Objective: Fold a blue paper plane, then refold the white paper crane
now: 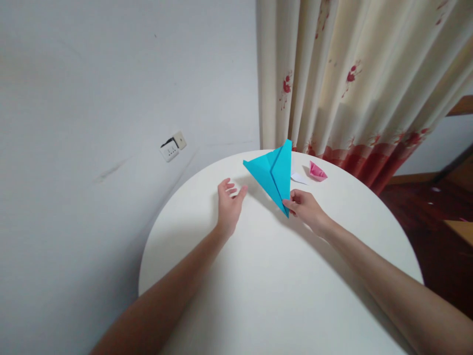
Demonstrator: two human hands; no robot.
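A folded sheet of bright blue paper (pixel 271 170), roughly triangular with a crease line down its right part, is held up over the table. My right hand (pixel 305 207) pinches it near its lower point, thumb on the facing side and fingers behind. To the left of the paper, my left hand (pixel 229 204) is apart from it, fingers curved and spread with nothing in them. Behind the blue paper, a small white piece of paper (pixel 299 178) lies on the table, partly covered from view.
The round white table (pixel 236 286) stands against a white wall with a socket (pixel 170 151). A pink folded paper boat (pixel 318 171) rests near the table's far right edge. Cream curtains (pixel 343 64) with red flowers hang close behind it.
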